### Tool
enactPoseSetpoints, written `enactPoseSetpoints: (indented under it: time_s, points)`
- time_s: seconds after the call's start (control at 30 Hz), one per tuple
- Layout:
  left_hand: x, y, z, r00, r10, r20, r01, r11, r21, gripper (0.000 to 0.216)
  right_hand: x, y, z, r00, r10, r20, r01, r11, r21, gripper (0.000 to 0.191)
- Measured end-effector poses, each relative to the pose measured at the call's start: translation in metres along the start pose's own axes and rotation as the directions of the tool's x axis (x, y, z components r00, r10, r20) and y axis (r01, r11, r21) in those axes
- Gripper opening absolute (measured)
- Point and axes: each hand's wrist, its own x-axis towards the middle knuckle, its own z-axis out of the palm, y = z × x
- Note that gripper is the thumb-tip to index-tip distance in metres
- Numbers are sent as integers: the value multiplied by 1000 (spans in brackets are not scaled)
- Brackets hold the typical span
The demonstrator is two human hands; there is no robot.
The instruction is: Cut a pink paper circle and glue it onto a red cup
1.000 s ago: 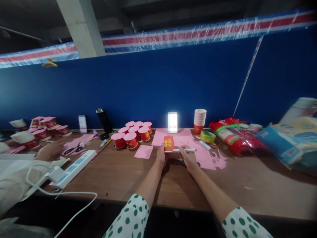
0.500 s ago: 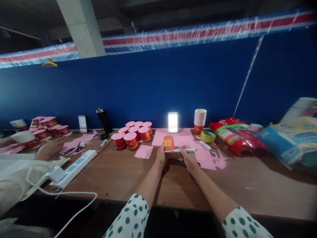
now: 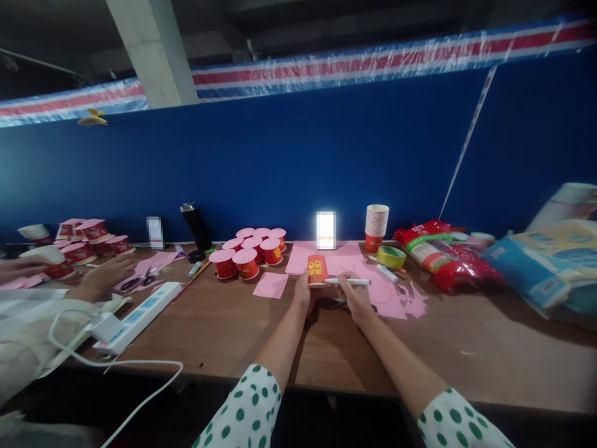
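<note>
A red paper cup (image 3: pixel 318 269) with yellow print is upside down in my left hand (image 3: pixel 303 292), whose fingers are closed around its left side. My right hand (image 3: pixel 353 297) grips a white marker pen (image 3: pixel 358 282), held level with its tip at the white rim of the cup. Behind the cup lies a sheet of pink paper (image 3: pixel 293 258). Left of it, a smaller pink piece with a drawn circle (image 3: pixel 271 285) rests on the table. Beneath my right hand shows part of a dark object, too hidden to name.
Several red cups topped with pink paper (image 3: pixel 247 261) stand left of centre. A stack of cups (image 3: pixel 376 227), yellow tape (image 3: pixel 390 257), pink scraps (image 3: pixel 410 302) and a red bag (image 3: pixel 443 258) are rightward. At left are a power strip (image 3: pixel 144 314), a black bottle (image 3: pixel 196 227) and a co-worker's hands (image 3: pixel 100 277).
The cup has turned in my left hand, so its yellow print looks different. The pen stays at the rim. At left, the co-worker's hands have shifted near the cups.
</note>
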Motion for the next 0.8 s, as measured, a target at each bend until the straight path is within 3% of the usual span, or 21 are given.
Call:
enactPoseSetpoints:
  time_s: [0.8]
  points:
    - [1, -2, -2, 999, 26, 23, -27, 1000, 7, 31, -1, -1, 0, 999, -20, 41, 22, 999, -40, 26]
